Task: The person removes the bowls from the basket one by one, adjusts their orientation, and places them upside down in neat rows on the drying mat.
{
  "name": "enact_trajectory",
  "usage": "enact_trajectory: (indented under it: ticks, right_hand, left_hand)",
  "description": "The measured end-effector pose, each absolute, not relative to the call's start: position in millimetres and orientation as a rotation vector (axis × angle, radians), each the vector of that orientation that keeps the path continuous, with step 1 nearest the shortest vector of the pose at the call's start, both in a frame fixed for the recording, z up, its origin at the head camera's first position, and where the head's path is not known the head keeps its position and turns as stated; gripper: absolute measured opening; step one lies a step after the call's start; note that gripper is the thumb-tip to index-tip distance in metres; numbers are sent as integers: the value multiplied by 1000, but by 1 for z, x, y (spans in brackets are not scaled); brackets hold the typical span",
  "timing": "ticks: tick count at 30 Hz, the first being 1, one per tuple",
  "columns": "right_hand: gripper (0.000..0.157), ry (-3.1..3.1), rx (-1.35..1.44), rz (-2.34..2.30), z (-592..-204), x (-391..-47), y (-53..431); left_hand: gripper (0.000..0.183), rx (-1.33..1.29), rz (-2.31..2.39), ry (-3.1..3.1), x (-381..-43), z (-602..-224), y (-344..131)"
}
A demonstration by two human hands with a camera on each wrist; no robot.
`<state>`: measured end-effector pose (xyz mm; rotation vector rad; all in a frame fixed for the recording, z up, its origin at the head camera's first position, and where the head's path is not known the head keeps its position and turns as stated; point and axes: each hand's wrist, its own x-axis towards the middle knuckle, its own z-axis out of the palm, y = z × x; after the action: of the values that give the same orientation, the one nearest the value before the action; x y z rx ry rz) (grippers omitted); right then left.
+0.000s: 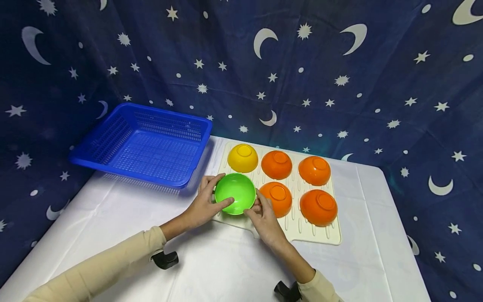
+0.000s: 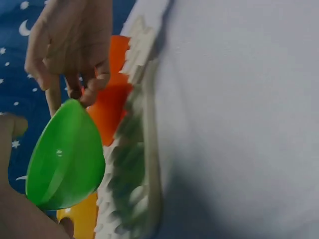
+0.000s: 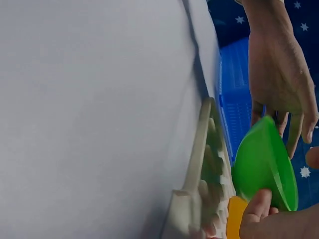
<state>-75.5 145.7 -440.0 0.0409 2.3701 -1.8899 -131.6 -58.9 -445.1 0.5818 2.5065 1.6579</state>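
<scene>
A green bowl (image 1: 235,193), its open side facing me, is between my two hands over the front left of a cream drying board (image 1: 313,235). My left hand (image 1: 203,205) grips its left side, thumb over the rim and fingers along the outside. On the other side my right hand (image 1: 267,220) pinches the lower right of the rim. The wrist views show the green bowl (image 2: 65,157) tilted and raised above the board. Upside down on the board sit a yellow bowl (image 1: 243,158) and several orange bowls (image 1: 316,170).
A blue plastic basket (image 1: 179,183) with slotted sides stands at the back left, beside the board. White cloth (image 1: 211,268) covers the table. Behind it hangs a dark blue curtain (image 1: 226,46) with moons and stars.
</scene>
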Motion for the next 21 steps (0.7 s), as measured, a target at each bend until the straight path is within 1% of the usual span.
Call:
enact_trajectory:
  ticks: [1, 3, 8, 14, 21]
  right_hand:
    - [77, 2366, 52, -1899, -440, -77, 146]
    - [81, 2361, 62, -1907, -439, -79, 145]
    - [87, 2349, 89, -1921, -439, -83, 144]
    - [87, 2313, 55, -1956, -444, -87, 145]
    - [85, 2261, 30, -1972, -452, -89, 144]
  left_hand:
    - [81, 581, 1675, 2500, -133, -444, -59]
    - [77, 594, 1691, 2504, -135, -442, -60]
    - [78, 659, 1750, 2501, -138, -441, -61]
    - [73, 677, 1799, 2377, -140, -446, -67]
    - [69, 637, 1799, 2312, -133, -454, -73]
